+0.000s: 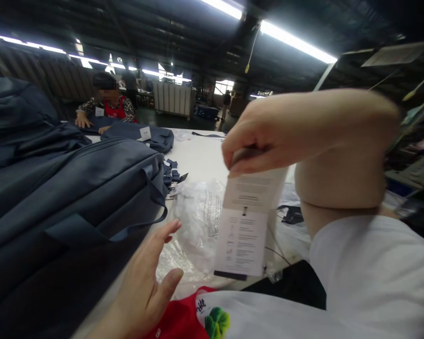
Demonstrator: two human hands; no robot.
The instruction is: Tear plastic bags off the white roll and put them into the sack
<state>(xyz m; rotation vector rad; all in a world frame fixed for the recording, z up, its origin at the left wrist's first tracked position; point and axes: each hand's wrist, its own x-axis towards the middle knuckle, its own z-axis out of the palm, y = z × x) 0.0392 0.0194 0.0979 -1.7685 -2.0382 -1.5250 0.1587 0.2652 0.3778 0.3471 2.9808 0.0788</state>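
Raised over the table, my right hand (268,134) pinches the top of a printed paper hang tag (243,235), which dangles with its text and small icons facing me. A thin dark edge shows below the tag, and the fingertips are partly hidden. My left hand (144,278) is empty, its thumb and fingers apart, beside the large dark blue bag (106,188) on the left. The bag's strap (155,188) loops out near that hand. Clear plastic bags (196,212) with printed text lie on the table between my hands.
Across the white table (194,157), a co-worker (115,108) in a red apron has both hands near another dark blue bag (141,134). Small dark pieces (171,172) lie beside the large bag. More bags (17,113) are heaped at left.
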